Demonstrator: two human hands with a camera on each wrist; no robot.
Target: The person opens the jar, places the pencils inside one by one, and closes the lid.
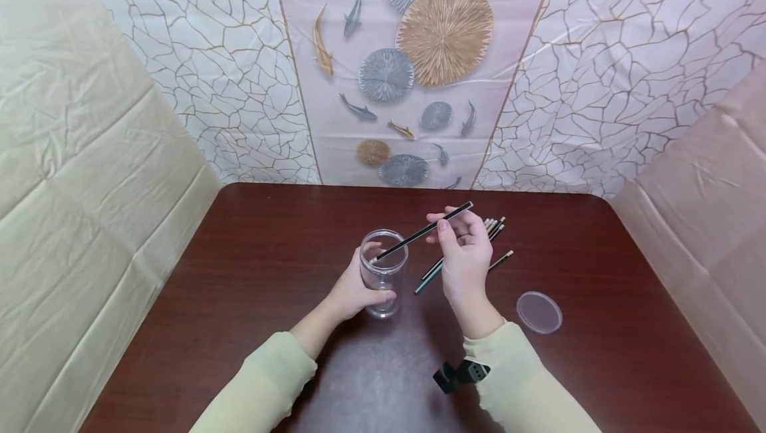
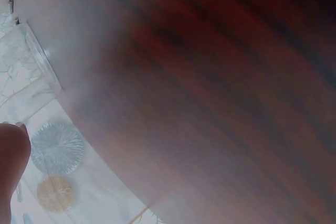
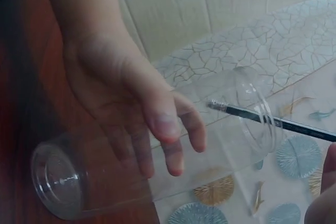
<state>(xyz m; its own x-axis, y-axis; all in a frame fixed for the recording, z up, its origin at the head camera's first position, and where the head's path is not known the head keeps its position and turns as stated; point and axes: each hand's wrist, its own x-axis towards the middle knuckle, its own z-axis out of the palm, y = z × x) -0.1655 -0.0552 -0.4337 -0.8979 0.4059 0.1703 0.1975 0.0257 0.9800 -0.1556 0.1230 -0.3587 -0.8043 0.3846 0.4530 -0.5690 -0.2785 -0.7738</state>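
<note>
Insertion step, apparently: roughly midway between the table's (image 1: 251,287) side edges, the left hand (image 1: 352,294) curls round a jar (image 1: 383,279); the right hand (image 1: 468,255) pinches a pencil (image 1: 421,232), eraser end (image 1: 374,261) inside. Next seemingly: lower, release.

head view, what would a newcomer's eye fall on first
Probably the clear jar near the middle of the table, with a dark pencil slanting into its mouth from the right. Next, the large golden disc printed high on the backdrop, then the round lid lying toward the table's right side.
</note>
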